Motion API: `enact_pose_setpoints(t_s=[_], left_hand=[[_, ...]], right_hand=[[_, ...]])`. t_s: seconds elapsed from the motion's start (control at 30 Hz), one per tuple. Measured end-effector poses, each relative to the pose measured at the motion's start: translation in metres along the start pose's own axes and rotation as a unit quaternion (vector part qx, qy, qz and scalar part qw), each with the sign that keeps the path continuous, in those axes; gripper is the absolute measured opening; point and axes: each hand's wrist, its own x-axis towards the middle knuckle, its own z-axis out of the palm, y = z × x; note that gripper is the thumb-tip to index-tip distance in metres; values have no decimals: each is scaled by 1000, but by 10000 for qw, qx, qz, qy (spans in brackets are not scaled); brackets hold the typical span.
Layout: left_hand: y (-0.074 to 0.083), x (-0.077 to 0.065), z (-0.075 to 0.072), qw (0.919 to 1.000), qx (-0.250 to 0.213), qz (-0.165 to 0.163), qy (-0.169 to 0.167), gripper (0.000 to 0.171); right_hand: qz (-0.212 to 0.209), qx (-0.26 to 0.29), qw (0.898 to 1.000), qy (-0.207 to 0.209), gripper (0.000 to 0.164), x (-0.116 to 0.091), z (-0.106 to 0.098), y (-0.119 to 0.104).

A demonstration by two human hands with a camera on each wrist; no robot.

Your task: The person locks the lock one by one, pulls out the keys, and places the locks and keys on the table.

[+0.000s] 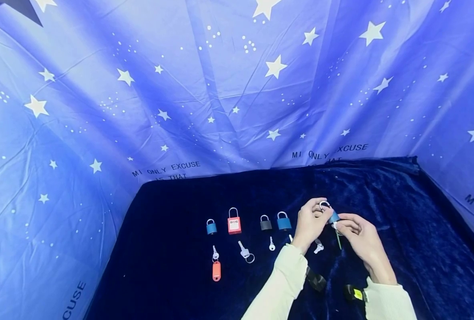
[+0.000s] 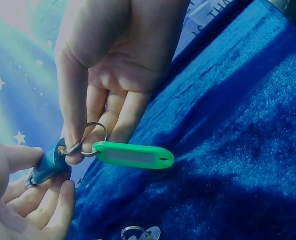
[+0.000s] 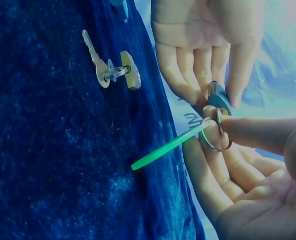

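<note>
My left hand (image 1: 311,224) grips a small blue padlock (image 2: 52,162) by its body, raised above the cloth. Its silver shackle (image 1: 324,205) points up and away in the head view. My right hand (image 1: 363,242) pinches a key (image 3: 218,120) between thumb and finger at the padlock's bottom face. How deep the blade sits in the keyhole is hidden by the fingertips. From the key hangs a metal ring (image 2: 100,131) with a green tag (image 2: 134,156). Below the hands, on the cloth, lies a small bunch of keys (image 1: 319,246).
Left of the hands stand a row of padlocks: small blue (image 1: 211,228), red (image 1: 234,224), dark grey (image 1: 265,224) and larger blue (image 1: 284,222). Before them lie a key with an orange tag (image 1: 216,270), a ringed key (image 1: 245,252) and a small key (image 1: 271,244). Dark blue cloth (image 1: 173,284) covers the table.
</note>
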Motion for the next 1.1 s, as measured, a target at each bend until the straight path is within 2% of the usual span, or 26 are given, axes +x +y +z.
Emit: enact_pose_setpoints(t_s=[0.3,0.67,0.93,1.1], left_hand=[[-2,0,-4,9983,415,88,-400,49],[5,-2,-3,9961,834,166,-244,43],[4,-1,-3,9941,1038,128,-292,53],[4,0,-4,9920,1213,204,-282,51]], right_hand=[[-54,-2,9999,114,38,-1,1,-1],[-1,89,9996,262,38,-1,2,-2],[-68,195,9992,353,37,-1,4,-3],[-112,201,9991,352,36,-1,4,-4]])
